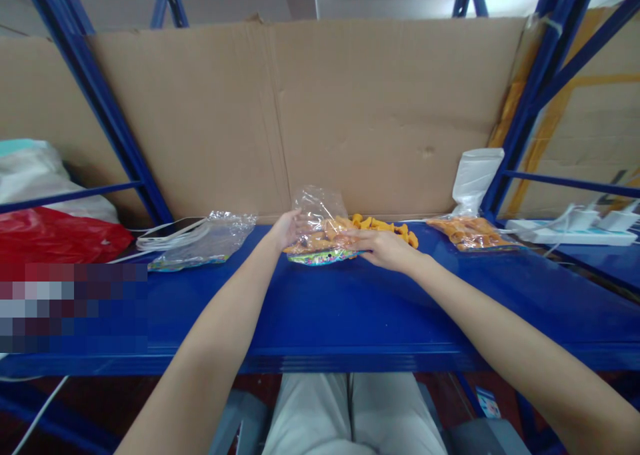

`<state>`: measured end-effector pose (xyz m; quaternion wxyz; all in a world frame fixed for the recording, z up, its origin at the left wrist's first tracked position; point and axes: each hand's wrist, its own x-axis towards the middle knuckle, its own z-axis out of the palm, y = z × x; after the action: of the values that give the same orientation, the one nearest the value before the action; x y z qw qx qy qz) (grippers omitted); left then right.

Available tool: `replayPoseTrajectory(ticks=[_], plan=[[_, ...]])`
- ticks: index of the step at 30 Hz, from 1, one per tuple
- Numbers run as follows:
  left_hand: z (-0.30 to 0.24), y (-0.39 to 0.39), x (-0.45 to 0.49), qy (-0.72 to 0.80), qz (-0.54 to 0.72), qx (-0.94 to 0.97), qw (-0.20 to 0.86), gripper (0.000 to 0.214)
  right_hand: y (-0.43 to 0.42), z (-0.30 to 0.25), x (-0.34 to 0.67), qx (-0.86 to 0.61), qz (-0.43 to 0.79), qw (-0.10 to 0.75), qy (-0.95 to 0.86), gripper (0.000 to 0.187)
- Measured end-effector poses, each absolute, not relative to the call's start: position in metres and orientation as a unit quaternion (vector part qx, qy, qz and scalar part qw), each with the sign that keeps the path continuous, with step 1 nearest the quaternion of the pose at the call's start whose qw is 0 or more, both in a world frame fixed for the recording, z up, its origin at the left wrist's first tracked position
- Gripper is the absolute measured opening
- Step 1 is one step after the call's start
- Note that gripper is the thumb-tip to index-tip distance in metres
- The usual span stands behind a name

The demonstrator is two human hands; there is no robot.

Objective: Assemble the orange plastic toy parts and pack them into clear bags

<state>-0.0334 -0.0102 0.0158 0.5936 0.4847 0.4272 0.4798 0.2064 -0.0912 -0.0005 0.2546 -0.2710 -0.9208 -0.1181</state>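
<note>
A clear plastic bag (320, 205) with a colourful printed strip along its near edge lies in the middle of the blue shelf. Orange pieces (320, 233) show through its film. My left hand (289, 229) is closed on the bag's left side, its fingertips partly behind the film. From the right, my right hand (387, 248) grips the bag's near right part, fingers reaching across it and the thumb low by the printed strip. Loose orange pieces (380, 224) lie in a heap just behind my right hand, partly hidden by it.
Left on the shelf (350, 315) lie a flat clear bag (215, 241) and a coiled white cable (173, 236). A filled bag of orange pieces (467, 233), a white pouch (475, 178) and a power strip (575, 231) are right. Cardboard (375, 108) stands behind.
</note>
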Motion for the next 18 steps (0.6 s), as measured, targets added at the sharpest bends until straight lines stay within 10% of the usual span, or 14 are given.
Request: replayPoseTrajectory(ticks=[3, 18], plan=[[0.012, -0.007, -0.034, 0.458, 0.508, 0.453, 0.571, 0.023, -0.092, 0.004, 0.208, -0.280, -0.131, 0.239, -0.921, 0.031], [0.021, -0.006, -0.032, 0.531, 0.514, 0.452, 0.499, 0.021, -0.100, 0.015, 0.208, -0.384, -0.237, 0.219, -0.865, 0.036]])
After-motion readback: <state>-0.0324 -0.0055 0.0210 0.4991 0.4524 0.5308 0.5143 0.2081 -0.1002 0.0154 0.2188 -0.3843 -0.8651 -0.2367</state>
